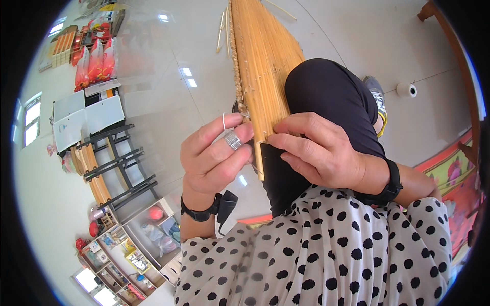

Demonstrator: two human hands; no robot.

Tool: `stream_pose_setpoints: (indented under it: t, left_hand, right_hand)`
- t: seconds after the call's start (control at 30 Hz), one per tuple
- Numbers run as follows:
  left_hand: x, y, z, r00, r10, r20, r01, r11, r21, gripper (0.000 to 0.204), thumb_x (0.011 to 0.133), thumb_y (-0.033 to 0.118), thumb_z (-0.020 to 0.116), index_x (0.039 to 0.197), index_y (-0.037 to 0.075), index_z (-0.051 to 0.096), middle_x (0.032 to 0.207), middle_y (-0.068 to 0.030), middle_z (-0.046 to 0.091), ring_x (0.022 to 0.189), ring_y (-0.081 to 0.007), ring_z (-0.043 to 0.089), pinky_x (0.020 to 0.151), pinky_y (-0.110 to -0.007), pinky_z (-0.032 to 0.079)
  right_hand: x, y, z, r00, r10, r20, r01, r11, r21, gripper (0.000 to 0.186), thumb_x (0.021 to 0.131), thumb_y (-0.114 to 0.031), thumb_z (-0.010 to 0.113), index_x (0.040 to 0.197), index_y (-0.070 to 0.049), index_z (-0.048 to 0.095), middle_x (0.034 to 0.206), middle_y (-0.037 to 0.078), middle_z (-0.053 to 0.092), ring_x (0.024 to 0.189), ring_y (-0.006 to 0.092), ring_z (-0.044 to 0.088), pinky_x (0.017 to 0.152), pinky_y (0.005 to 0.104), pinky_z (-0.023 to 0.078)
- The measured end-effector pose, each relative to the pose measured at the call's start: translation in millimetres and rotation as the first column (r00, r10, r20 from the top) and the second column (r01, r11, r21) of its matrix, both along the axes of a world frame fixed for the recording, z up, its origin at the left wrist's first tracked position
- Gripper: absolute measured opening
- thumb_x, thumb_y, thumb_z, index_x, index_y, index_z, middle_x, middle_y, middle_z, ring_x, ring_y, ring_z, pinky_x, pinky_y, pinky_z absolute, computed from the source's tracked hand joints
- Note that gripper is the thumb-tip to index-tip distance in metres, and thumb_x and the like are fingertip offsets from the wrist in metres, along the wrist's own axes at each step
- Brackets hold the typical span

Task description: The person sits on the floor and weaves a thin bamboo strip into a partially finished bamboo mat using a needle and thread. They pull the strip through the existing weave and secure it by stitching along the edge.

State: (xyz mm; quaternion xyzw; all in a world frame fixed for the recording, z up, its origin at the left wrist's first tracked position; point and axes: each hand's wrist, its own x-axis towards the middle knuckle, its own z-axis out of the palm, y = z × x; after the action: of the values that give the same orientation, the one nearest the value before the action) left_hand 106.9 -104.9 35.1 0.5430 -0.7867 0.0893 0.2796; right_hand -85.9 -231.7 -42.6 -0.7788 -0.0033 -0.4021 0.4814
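A long golden mat of thin straw or reed strips, with a braided left edge, lies along my bent leg in dark trousers. My left hand pinches at the mat's near left edge, with a white cord looped by the fingers and a ridged silver band on one finger. My right hand grips the mat's near right corner with thumb and fingertips. A pale stick sticks out below the mat between my hands. The fingertips' exact hold on cord and stick is partly hidden.
Red bags, white boards, folded black metal frames and shelving line the left. Loose sticks and a white roll lie on the tiled floor. A wooden edge and patterned red cloth are at the right.
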Motion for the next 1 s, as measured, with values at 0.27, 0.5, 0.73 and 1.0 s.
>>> stream_pose_setpoints:
  t: [0.27, 0.5, 0.73, 1.0]
  left_hand:
    - [4, 0, 2, 1.000, -0.016, -0.009, 0.017, 1.000, 0.023, 0.027, 0.072, 0.003, 0.081, 0.090, 0.003, 0.061, 0.101, -0.0116, 0.073, 0.095, -0.0339, 0.071, 0.074, -0.034, 0.064]
    - [4, -5, 4, 0.980, -0.035, -0.194, 0.044, 0.998, 0.039, 0.030, 0.072, 0.003, 0.079, 0.094, 0.003, 0.059, 0.102, -0.0147, 0.073, 0.093, -0.0343, 0.070, 0.073, -0.035, 0.063]
    - [9, -6, 3, 0.972, -0.078, -0.223, 0.077, 0.997, -0.011, 0.029, 0.073, 0.003, 0.078, 0.094, 0.003, 0.058, 0.102, -0.0148, 0.074, 0.091, -0.0336, 0.070, 0.073, -0.036, 0.063]
    - [11, -4, 2, 0.962, -0.078, -0.263, 0.073, 0.997, -0.027, 0.023, 0.079, 0.001, 0.075, 0.095, 0.004, 0.059, 0.103, -0.0136, 0.074, 0.092, -0.0325, 0.071, 0.073, -0.036, 0.063]
  right_hand:
    - [4, 2, 3, 0.999, -0.024, 0.036, 0.025, 1.000, -0.018, 0.051, 0.070, 0.005, 0.077, 0.119, 0.001, 0.065, 0.109, 0.017, 0.063, 0.093, 0.0336, 0.066, 0.078, 0.0393, 0.057]
    - [12, 8, 7, 0.991, -0.127, 0.035, 0.130, 0.985, -0.113, 0.044, 0.071, 0.000, 0.074, 0.115, -0.004, 0.069, 0.103, 0.011, 0.061, 0.081, 0.0249, 0.063, 0.068, 0.0323, 0.055]
    - [18, 11, 9, 0.971, -0.218, 0.100, 0.236, 0.944, -0.229, 0.041, 0.070, -0.001, 0.075, 0.110, -0.004, 0.070, 0.099, 0.009, 0.064, 0.082, 0.0243, 0.066, 0.065, 0.0311, 0.056]
    - [26, 22, 14, 0.932, -0.341, 0.124, 0.361, 0.906, -0.222, 0.043, 0.062, -0.003, 0.084, 0.103, -0.005, 0.070, 0.096, 0.008, 0.065, 0.076, 0.0227, 0.066, 0.060, 0.0295, 0.055]
